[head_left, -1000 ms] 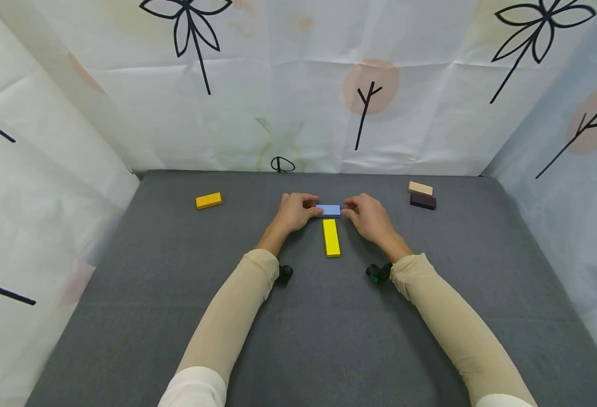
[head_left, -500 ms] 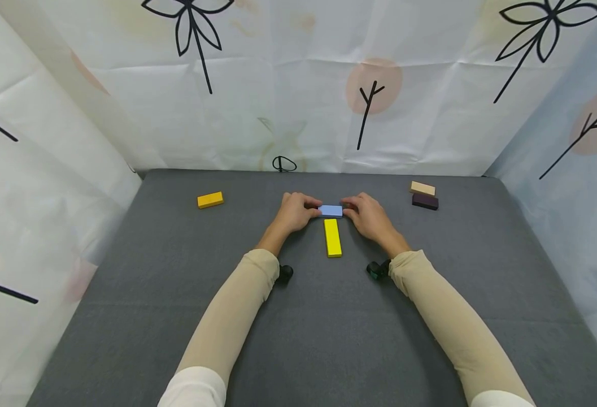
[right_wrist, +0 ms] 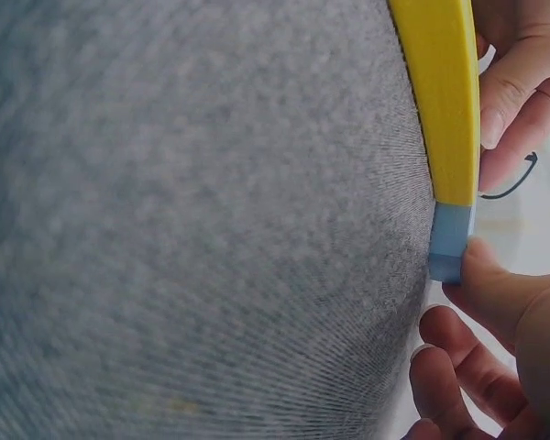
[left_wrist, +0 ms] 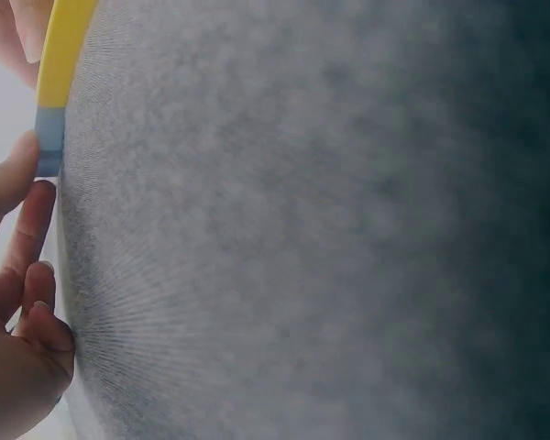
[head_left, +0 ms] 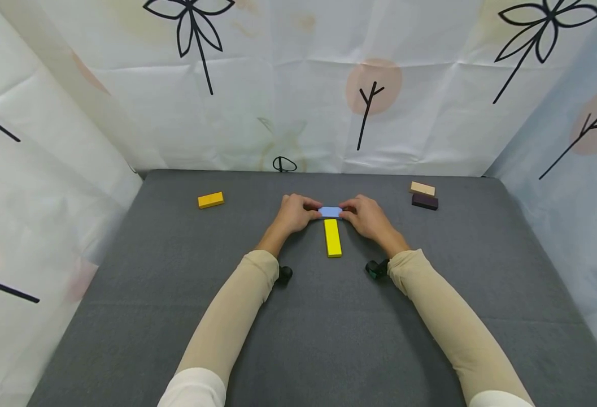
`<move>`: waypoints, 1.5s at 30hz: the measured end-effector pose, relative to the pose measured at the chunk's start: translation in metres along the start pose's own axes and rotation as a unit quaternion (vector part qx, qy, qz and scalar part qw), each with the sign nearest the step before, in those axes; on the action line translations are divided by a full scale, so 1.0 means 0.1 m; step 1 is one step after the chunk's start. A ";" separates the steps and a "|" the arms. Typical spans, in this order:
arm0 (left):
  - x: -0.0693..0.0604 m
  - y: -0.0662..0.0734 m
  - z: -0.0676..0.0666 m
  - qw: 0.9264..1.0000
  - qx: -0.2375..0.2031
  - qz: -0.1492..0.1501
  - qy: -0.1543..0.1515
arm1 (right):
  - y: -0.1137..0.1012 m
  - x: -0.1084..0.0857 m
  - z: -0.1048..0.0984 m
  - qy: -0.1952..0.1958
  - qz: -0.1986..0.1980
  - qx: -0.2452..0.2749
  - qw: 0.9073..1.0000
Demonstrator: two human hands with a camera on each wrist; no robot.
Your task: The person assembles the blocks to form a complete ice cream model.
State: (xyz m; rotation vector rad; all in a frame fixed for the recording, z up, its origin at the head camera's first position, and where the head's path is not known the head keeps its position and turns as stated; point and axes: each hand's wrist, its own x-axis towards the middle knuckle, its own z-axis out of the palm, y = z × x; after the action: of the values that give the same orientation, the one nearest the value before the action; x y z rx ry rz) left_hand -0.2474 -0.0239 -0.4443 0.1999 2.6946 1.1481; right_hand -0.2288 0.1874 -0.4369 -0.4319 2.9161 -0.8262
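A light blue block lies crosswise at the far end of a bright yellow block, which points lengthwise toward me. My left hand pinches the blue block's left end between thumb and fingers. At the opposite end, my right hand pinches the same block the same way. In the left wrist view, the left thumb touches a corner of the blue block. The right wrist view has the right thumb against the blue block's end, with the yellow block beside it.
An orange-yellow block lies at the far left of the grey table. Toward the far right, a beige block sits just behind a dark block. White patterned cloth stands along the back and both sides.
My right hand has shifted slightly left, and its fingertips have closed onto the blue block's right end. The left hand stays at the left end, and the yellow block remains in place.
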 end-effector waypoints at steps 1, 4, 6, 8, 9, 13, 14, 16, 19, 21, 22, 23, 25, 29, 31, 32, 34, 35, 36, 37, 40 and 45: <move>0.00 0.00 0.00 1.000 -0.001 0.000 -0.001 | 0.00 -0.01 0.00 0.001 -0.001 0.000 1.000; -0.01 0.00 0.01 1.000 -0.004 -0.003 -0.004 | 0.02 -0.02 -0.01 0.000 -0.004 0.000 1.000; -0.01 0.01 0.01 1.000 -0.003 -0.005 -0.005 | 0.02 -0.03 -0.01 -0.001 -0.008 -0.001 1.000; -0.01 0.01 0.01 1.000 -0.002 -0.007 -0.007 | 0.01 -0.04 -0.02 -0.004 -0.008 0.000 1.000; -0.01 0.01 0.01 1.000 0.000 -0.007 -0.008 | 0.01 -0.04 -0.02 -0.006 -0.007 0.000 1.000; -0.02 0.03 0.01 1.000 0.004 -0.004 -0.010 | -0.01 -0.05 -0.03 -0.010 -0.003 0.001 1.000; -0.02 0.03 0.01 1.000 0.006 -0.003 -0.010 | -0.01 -0.06 -0.03 -0.009 -0.005 0.000 1.000; -0.03 0.03 0.01 1.000 0.008 -0.001 -0.012 | -0.02 -0.06 -0.02 -0.005 -0.008 -0.002 1.000; -0.04 0.02 0.01 1.000 0.010 0.002 -0.015 | -0.02 -0.08 -0.02 0.001 -0.014 -0.010 1.000; -0.05 0.02 0.01 1.000 0.010 0.003 -0.018 | -0.03 -0.09 -0.01 0.000 -0.012 -0.012 1.000; -0.05 0.02 0.01 1.000 0.011 0.003 -0.018 | -0.03 -0.10 -0.02 -0.002 -0.009 -0.013 1.000; -0.05 0.02 0.01 1.000 0.013 0.004 -0.018 | -0.03 -0.10 -0.02 -0.005 -0.007 -0.014 1.000; -0.06 0.03 0.01 1.000 0.016 0.006 -0.018 | -0.03 -0.11 -0.02 -0.011 -0.001 -0.013 1.000; -0.08 0.03 0.01 1.000 0.022 0.011 -0.018 | -0.04 -0.11 -0.02 -0.018 0.003 -0.017 1.000; -0.08 0.03 0.00 0.999 0.026 0.016 -0.017 | -0.05 -0.11 -0.03 -0.018 0.003 -0.020 1.000; -0.08 0.02 0.00 0.999 0.029 0.019 -0.016 | -0.05 -0.11 -0.03 -0.018 0.003 -0.021 1.000; -0.08 0.02 0.00 0.999 0.035 0.027 -0.016 | -0.05 -0.11 -0.03 -0.018 0.002 -0.025 1.000; -0.08 0.02 0.00 0.999 0.037 0.031 -0.015 | -0.04 -0.11 -0.03 -0.018 0.001 -0.027 0.999; -0.08 0.01 0.00 0.999 0.039 0.034 -0.015 | -0.04 -0.11 -0.03 -0.017 -0.001 -0.030 0.999; -0.08 0.01 0.00 0.998 0.041 0.037 -0.015 | -0.04 -0.11 -0.03 -0.017 -0.003 -0.034 0.999; -0.08 0.00 -0.01 0.998 0.039 0.040 -0.016 | -0.05 -0.11 -0.04 -0.019 -0.008 -0.042 0.999; -0.10 -0.01 -0.04 0.998 0.047 0.039 -0.017 | -0.03 -0.12 -0.04 -0.023 -0.008 -0.044 0.999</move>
State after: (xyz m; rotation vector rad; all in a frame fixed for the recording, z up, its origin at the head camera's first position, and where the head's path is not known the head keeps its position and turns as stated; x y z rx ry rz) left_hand -0.2387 -0.0292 -0.4409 0.3392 2.7345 1.0294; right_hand -0.2172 0.1905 -0.4320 -0.4735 2.9193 -0.6822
